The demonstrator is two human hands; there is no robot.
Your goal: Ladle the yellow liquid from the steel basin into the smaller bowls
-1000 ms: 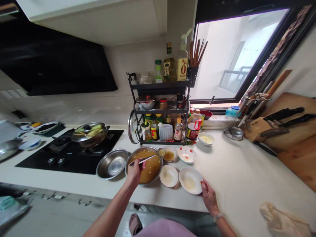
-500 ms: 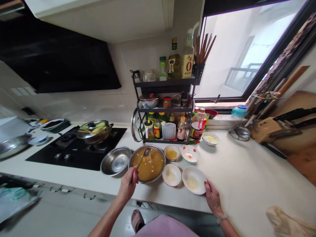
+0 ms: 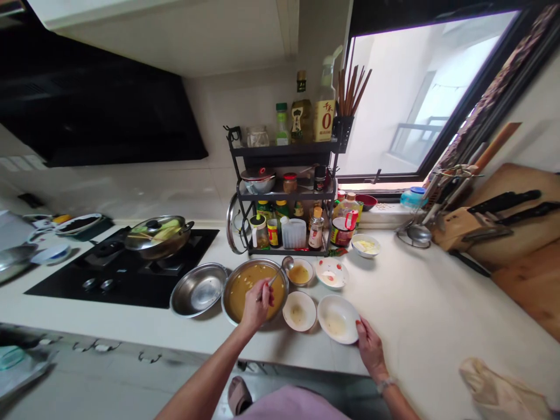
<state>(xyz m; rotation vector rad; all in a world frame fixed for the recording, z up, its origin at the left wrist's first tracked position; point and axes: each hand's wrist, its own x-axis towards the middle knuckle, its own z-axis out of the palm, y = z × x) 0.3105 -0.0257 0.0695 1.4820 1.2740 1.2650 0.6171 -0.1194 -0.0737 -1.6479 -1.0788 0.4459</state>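
My left hand (image 3: 258, 303) is closed on the handle of a metal ladle (image 3: 286, 263). It hovers over a steel bowl of yellow-brown soup (image 3: 242, 286). The ladle's cup hangs at the bowl's far right rim, beside a small bowl (image 3: 300, 272) that holds some soup. My right hand (image 3: 370, 345) rests on the counter edge, fingers curled against the rim of a white bowl (image 3: 338, 318). Another small white bowl (image 3: 299, 311) sits between the soup bowl and that one.
An empty steel bowl (image 3: 199, 290) sits left of the soup. A lidded pan (image 3: 157, 236) is on the black hob (image 3: 118, 268). A spice rack (image 3: 286, 192) stands behind the bowls. A patterned dish (image 3: 331, 273), knife block (image 3: 466, 227) and cloth (image 3: 503, 391) lie to the right.
My left hand moved right over the soup bowl and carried the ladle from the soup to the small bowl at the far right rim. My right hand stayed on the white bowl.
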